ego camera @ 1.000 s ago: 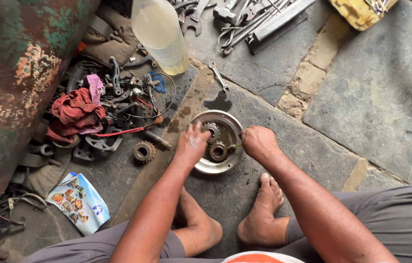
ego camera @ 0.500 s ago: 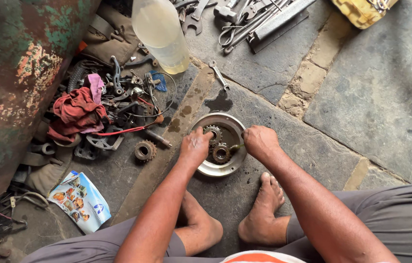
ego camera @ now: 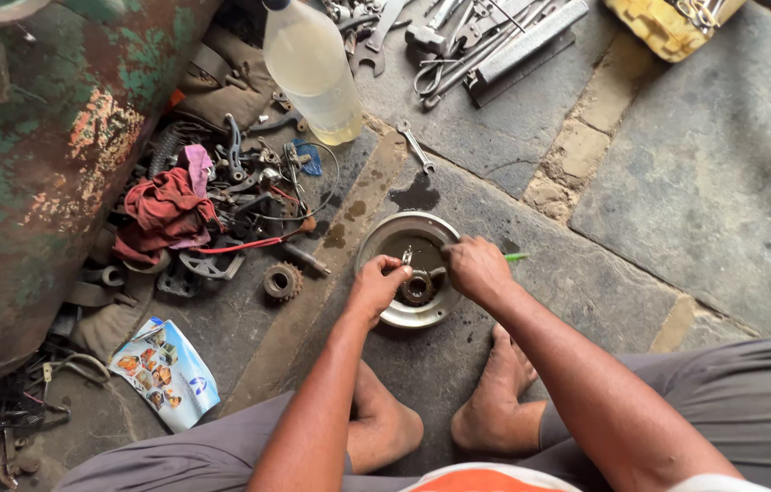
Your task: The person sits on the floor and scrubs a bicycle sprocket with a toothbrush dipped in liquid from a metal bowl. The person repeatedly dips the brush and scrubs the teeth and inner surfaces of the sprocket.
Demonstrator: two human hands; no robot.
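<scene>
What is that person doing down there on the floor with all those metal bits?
A person squats barefoot on the stone floor, both hands in a round, shallow metal dish. The left hand and the right hand are busy at a small dark gear in the dish. A thin green-tipped tool pokes out past the right hand. A red rag, loose parts, spanners and a clear plastic bottle of pale liquid lie nearby.

A stone floor carries a metal dish, wrenches, perhaps a sprocket.
</scene>
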